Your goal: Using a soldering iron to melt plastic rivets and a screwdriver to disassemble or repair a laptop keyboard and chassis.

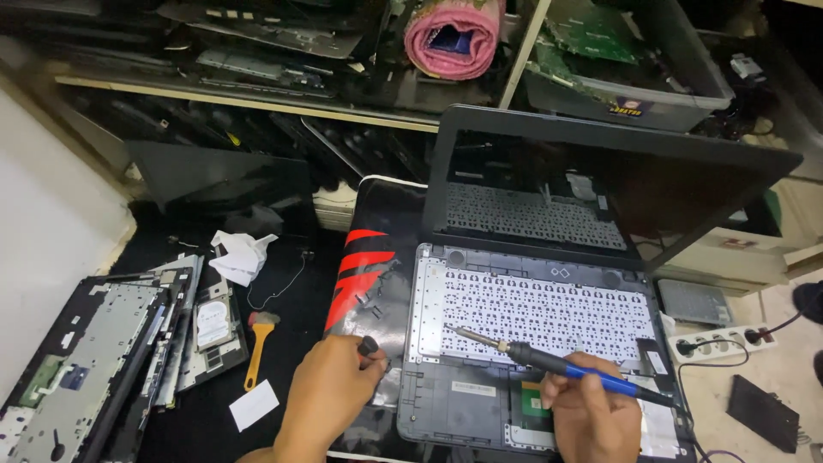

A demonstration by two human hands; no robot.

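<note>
The right hand (587,411) held a blue-handled soldering iron (549,360), its fingers closed around the grip, and the metal tip pointed to the bare keyboard frame (531,309) of an opened laptop (549,343). The left hand (330,390) pinched a small black part (369,346) just beside the laptop's left edge. The laptop lay on a black and red mat (369,266) on the counter (283,343). Further left were a brush with an orange handle (257,347) and a stack of dismantled laptop parts (103,351).

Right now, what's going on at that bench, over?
Right hand grips soldering iron, tip over laptop keyboard frame. Left hand pinches small black part. Nothing blocking.
</note>
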